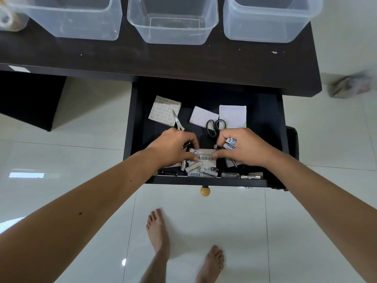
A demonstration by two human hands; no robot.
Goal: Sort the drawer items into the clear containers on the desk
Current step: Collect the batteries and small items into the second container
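Left hand [173, 145] pinching battery [205, 156]; right hand [242, 148] clutching batteries [231, 143] in drawer [263, 119].

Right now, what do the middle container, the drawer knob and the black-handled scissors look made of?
Middle container: clear, slightly frosted plastic; the dark desk shows through its walls.
Drawer knob: smooth tan ball, possibly wood or plastic; cannot tell which.
Black-handled scissors: matte black loops, likely plastic; blades hidden behind the right hand.

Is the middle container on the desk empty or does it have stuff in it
Empty. Through the clear walls of the middle container only its bare bottom shows; the batteries are in the drawer.
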